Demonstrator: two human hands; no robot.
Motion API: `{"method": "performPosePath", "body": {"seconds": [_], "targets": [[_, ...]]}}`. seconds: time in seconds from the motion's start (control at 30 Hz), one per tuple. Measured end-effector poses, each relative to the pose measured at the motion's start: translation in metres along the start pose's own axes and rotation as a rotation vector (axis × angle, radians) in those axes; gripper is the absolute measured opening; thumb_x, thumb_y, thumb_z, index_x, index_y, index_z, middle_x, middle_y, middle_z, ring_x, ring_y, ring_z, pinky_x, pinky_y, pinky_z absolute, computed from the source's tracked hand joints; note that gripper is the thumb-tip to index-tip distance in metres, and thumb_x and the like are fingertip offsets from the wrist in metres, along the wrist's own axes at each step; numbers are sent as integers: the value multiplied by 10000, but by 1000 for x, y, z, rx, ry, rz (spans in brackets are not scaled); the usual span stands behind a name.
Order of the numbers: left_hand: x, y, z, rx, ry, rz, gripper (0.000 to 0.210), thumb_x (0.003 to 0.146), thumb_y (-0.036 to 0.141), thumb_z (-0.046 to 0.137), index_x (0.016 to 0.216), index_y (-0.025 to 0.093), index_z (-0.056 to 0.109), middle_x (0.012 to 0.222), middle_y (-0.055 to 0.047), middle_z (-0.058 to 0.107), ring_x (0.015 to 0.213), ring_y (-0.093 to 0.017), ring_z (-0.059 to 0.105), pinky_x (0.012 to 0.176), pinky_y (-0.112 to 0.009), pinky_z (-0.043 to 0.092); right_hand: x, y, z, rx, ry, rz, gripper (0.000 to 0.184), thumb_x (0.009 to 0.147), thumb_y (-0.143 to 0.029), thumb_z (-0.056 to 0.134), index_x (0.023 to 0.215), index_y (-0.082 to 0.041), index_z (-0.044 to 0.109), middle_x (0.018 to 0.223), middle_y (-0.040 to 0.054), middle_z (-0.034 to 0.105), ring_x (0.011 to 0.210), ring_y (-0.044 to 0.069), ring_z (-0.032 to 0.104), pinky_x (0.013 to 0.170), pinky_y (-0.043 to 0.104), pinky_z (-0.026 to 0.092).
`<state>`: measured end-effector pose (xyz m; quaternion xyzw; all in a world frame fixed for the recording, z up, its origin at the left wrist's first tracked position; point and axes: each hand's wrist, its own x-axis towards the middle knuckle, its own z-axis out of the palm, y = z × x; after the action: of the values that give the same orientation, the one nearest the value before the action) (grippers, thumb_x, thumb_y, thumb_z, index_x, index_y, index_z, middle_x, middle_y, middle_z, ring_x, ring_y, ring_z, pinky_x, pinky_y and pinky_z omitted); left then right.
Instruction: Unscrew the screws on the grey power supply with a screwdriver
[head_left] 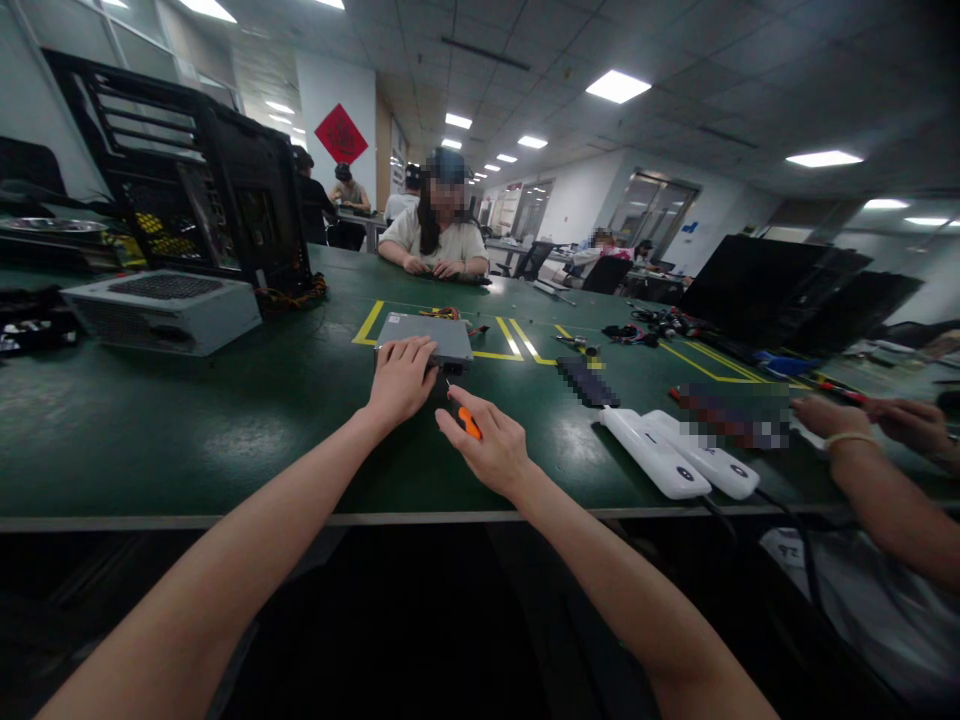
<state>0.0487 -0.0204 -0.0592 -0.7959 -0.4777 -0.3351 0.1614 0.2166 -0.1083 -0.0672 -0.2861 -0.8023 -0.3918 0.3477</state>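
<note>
A flat grey power supply unit [439,332] lies on the green table [300,440] in front of me, its dark socket facing my side. Over its near left corner sits my left hand [403,375], fingers across the top and thumb down by the near face, holding it. My right hand [489,437] is closed loosely around an orange-handled screwdriver [470,422]. The screwdriver's thin shaft points up and away, close to the unit's near edge; I cannot tell if the tip touches it. Coloured cables [442,313] lie behind the unit.
At left stand a larger power supply [165,310] and a black computer case [195,170]. Two white devices [660,455] with cords lie right, near a blurred phone [589,382]. Another person's hands [832,418] work at far right. Across the table sits a person [435,235].
</note>
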Motion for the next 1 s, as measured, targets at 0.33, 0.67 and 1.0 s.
{"method": "performPosePath", "body": {"seconds": [0.33,0.67,1.0], "targets": [[-1,-1,1,6,18,6,375,901,281,390,1244,167,488,1327,-92,513,1210,-266,432,1022,-430,265,-2,0,3,2,0,26,291,869,-151,489,1148,-233,477,1229,118,557,1078,162,578,801,230,503],[0,-1,1,-17,8,-3,379,896,282,397,1247,172,487,1331,-95,509,1221,-266,423,1028,-435,262,-1,-1,1,16,-13,-5,319,864,-128,482,1169,-220,472,1227,132,556,1112,167,569,789,219,512],[0,0,1,3,16,0,376,891,283,403,1239,172,493,1324,-88,516,1207,-267,433,1023,-429,269,1,-2,-1,28,-42,-28,238,872,-155,466,1097,-217,514,1220,124,568,1141,181,557,821,239,506]]}}
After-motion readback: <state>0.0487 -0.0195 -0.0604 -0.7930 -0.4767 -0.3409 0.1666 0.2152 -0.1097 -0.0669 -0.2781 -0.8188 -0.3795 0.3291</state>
